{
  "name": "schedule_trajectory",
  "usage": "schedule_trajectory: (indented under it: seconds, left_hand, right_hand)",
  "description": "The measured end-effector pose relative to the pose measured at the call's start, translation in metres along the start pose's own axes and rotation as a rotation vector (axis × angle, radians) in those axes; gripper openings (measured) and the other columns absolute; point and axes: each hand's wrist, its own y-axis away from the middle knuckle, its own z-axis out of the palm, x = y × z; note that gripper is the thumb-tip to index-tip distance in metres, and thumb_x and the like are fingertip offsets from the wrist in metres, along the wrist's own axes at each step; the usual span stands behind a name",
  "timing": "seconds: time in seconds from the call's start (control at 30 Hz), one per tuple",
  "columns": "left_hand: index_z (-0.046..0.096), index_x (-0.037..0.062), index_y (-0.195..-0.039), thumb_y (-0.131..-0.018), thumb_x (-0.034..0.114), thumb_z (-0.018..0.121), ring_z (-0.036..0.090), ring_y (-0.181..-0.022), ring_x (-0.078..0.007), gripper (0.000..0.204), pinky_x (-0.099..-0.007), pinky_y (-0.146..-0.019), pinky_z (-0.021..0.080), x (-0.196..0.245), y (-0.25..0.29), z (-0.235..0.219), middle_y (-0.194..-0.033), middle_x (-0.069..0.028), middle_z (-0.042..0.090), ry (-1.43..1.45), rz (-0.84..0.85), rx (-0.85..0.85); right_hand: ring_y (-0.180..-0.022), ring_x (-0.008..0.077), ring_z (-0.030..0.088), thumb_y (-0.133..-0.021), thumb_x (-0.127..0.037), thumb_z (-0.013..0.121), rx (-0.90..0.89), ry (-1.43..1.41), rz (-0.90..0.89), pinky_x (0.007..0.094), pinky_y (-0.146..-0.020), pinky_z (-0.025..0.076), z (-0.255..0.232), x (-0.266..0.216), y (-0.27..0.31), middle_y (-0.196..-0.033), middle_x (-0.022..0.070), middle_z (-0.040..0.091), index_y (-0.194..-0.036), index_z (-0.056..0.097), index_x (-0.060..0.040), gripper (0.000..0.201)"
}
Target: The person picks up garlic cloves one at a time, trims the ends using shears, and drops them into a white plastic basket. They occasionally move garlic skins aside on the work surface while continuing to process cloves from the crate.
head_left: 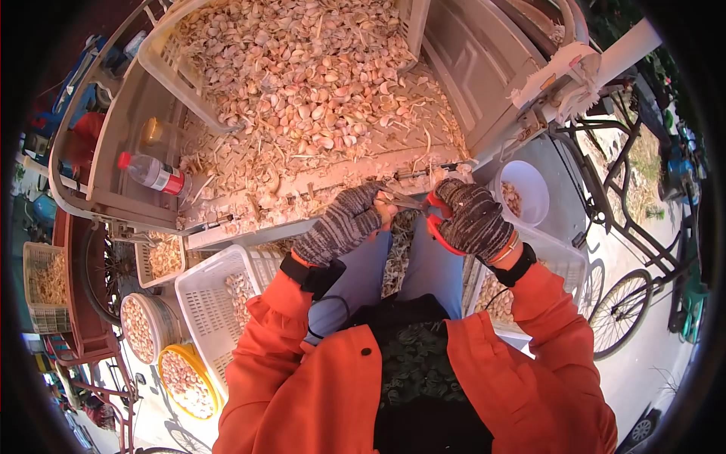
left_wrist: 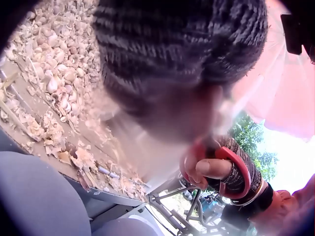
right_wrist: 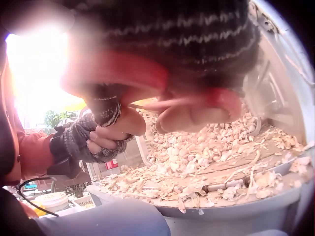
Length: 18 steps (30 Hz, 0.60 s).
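Note:
My right hand [head_left: 480, 219], in a dark striped fingerless glove, grips scissors [head_left: 445, 240] with red handles, fingers through the loops. Their metal blades point left toward my left hand [head_left: 340, 227], gloved the same way. The left fingers are curled, pinching a small pale piece of garlic [head_left: 387, 199] close by the blade tips; most of it is hidden by the fingers. In the left wrist view the red scissor handles [left_wrist: 241, 184] circle the right fingers. Both hands are over the front edge of a cart bed [head_left: 302, 181], where a large heap of garlic [head_left: 302, 91] lies among dry skins and stems.
A bottle [head_left: 155, 175] with a red cap lies at the bed's left. Below it are white crates [head_left: 219, 303], a bucket [head_left: 140, 329] and a yellow tub [head_left: 185, 378] of garlic. A white bucket [head_left: 525, 189] stands at right, near a bicycle [head_left: 624, 310].

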Motion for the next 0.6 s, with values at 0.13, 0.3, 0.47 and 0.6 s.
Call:
schedule_trajectory:
  seconds: [0.13, 0.3, 0.47, 0.6]
  left_hand:
    - [0.058, 0.0062, -0.088, -0.086, 0.032, 0.06, 0.049, -0.055, -0.0041, 0.026, -0.0189, -0.048, 0.039, 0.004, 0.005, -0.001, -0.065, 0.0013, 0.054, -0.1, 0.022, 0.039]
    - [0.059, 0.0061, -0.089, -0.087, 0.031, 0.058, 0.048, -0.054, -0.0045, 0.025, -0.0183, -0.048, 0.038, -0.007, 0.006, -0.001, -0.064, 0.0019, 0.052, 0.082, -0.022, 0.029]
    - [0.058, 0.0042, -0.093, -0.087, 0.031, 0.058, 0.045, -0.053, -0.0045, 0.027, -0.0182, -0.046, 0.035, -0.014, 0.015, -0.012, -0.068, 0.0007, 0.052, 0.23, 0.012, -0.05]
    - [0.056, 0.0031, -0.1, -0.084, 0.018, 0.057, 0.042, -0.052, -0.0053, 0.022, -0.0189, -0.045, 0.032, -0.05, 0.074, -0.056, -0.081, -0.0041, 0.056, 0.368, 0.127, 0.443]
  right_hand:
    - [-0.065, 0.0327, 0.059, -0.067, -0.016, 0.069, -0.143, -0.103, 0.101, 0.0369, -0.059, 0.047, 0.007, 0.005, 0.004, -0.07, 0.0144, 0.06, -0.086, 0.063, -0.0027, 0.024]
    - [-0.056, 0.0214, 0.059, -0.067, -0.02, 0.073, -0.421, -0.582, 0.509, 0.0326, -0.054, 0.046, 0.02, 0.011, 0.009, -0.067, 0.0102, 0.06, -0.087, 0.062, -0.0017, 0.029]
    - [-0.052, 0.0094, 0.054, -0.074, -0.026, 0.073, -0.445, -0.92, 0.929, 0.0232, -0.05, 0.043, 0.02, 0.001, -0.005, -0.065, 0.0022, 0.058, -0.09, 0.061, -0.0035, 0.031]
    - [-0.075, 0.0204, 0.062, -0.075, -0.026, 0.071, -0.056, -0.308, 0.627, 0.0323, -0.07, 0.05, 0.04, 0.086, -0.029, -0.082, 0.013, 0.063, -0.095, 0.057, -0.0003, 0.035]
